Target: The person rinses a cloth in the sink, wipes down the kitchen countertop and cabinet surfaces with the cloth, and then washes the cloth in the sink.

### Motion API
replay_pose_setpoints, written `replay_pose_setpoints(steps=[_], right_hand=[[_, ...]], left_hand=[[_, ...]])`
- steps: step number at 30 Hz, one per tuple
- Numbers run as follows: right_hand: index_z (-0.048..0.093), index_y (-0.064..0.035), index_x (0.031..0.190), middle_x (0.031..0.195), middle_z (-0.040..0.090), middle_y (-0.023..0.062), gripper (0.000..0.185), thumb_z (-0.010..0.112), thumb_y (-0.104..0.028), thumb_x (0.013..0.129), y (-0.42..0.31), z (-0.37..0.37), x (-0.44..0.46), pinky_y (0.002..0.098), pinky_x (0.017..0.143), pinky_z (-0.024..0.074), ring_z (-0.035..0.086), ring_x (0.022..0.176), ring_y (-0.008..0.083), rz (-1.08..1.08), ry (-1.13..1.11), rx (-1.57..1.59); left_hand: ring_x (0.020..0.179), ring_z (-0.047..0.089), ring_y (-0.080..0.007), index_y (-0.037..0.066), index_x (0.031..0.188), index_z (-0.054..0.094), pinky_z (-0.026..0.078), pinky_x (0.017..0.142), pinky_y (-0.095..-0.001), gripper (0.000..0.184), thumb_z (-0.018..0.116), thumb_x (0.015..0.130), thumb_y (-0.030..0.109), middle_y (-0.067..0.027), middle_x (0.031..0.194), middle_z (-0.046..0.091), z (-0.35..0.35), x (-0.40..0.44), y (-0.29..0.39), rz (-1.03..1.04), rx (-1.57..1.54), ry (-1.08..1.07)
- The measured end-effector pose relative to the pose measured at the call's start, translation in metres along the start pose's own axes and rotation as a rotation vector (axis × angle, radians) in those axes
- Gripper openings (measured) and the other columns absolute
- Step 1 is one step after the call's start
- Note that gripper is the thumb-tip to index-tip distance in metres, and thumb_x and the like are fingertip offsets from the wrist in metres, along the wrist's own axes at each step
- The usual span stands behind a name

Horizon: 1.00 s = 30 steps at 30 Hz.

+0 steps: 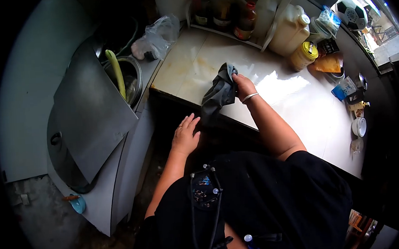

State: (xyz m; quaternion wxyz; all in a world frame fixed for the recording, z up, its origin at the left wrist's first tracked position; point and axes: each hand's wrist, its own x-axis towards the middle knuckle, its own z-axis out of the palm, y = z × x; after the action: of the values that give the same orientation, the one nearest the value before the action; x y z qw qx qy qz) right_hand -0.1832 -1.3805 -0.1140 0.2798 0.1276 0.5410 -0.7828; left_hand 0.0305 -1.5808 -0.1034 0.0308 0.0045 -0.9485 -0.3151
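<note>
A dark grey cloth [219, 92] is bunched in my right hand [244, 86], whose fingers are closed around its upper right part. The cloth lies over the front edge of the tiled countertop [177, 57], and its lower end hangs down past that edge. To the left of the cloth, my left hand [185, 133] is held in the air in front of the counter. Its fingers are extended and nothing is in them. A small gap separates the left fingertips from the cloth's hanging end.
A white rack [230, 31] with sauce bottles stands at the back, beside a plastic jug [288, 30]. A yellow-lidded jar [304, 55] and several bowls and packets line the right side. Leftward are a grey metal sheet [93, 112], a pot [135, 78] and a plastic bag [162, 35].
</note>
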Motion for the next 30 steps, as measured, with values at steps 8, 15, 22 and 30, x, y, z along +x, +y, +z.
replay_pose_setpoints(steps=[8,15,22,30], right_hand=[[0.021,0.0102,0.135,0.141,0.023,0.0304,0.077,0.058,-0.033,0.083,0.028,-0.033,0.031,0.0428,0.109,0.0194,0.023,0.132,0.0409,-0.511,0.669,-1.172],[0.022,0.0050,0.138,0.145,0.021,0.0241,0.074,0.052,-0.037,0.084,0.026,0.007,0.100,0.0528,0.108,0.0151,0.019,0.135,0.0375,-0.554,0.646,-1.440],[0.031,-0.0012,0.135,0.143,0.028,0.0193,0.067,0.051,-0.038,0.084,0.004,0.062,0.173,0.0529,0.107,0.0173,0.024,0.133,0.0325,-0.716,0.481,-1.466],[0.040,-0.0089,0.131,0.139,0.038,0.0094,0.055,0.047,-0.039,0.085,0.009,0.130,0.241,0.0510,0.105,0.0204,0.029,0.131,0.0274,-0.889,0.206,-1.665]], left_hand=[[0.130,0.035,-0.0275,0.016,0.128,0.047,0.033,0.104,-0.0402,0.057,0.067,0.074,0.014,-0.0042,0.140,0.038,0.015,0.037,0.014,0.068,0.011,-0.192],[0.135,0.024,-0.0291,0.018,0.133,0.042,0.023,0.109,-0.0471,0.066,0.069,0.073,0.021,-0.0043,0.142,0.035,0.032,0.065,0.012,0.098,0.120,-0.326],[0.134,0.025,-0.0303,0.016,0.127,0.049,0.024,0.108,-0.0460,0.058,0.069,0.072,0.017,-0.0057,0.141,0.036,0.030,0.076,-0.001,0.001,0.034,-0.231],[0.132,0.029,-0.0317,0.012,0.119,0.055,0.026,0.107,-0.0451,0.047,0.067,0.074,0.014,-0.0069,0.139,0.039,0.010,0.058,-0.037,-0.198,0.047,0.000]])
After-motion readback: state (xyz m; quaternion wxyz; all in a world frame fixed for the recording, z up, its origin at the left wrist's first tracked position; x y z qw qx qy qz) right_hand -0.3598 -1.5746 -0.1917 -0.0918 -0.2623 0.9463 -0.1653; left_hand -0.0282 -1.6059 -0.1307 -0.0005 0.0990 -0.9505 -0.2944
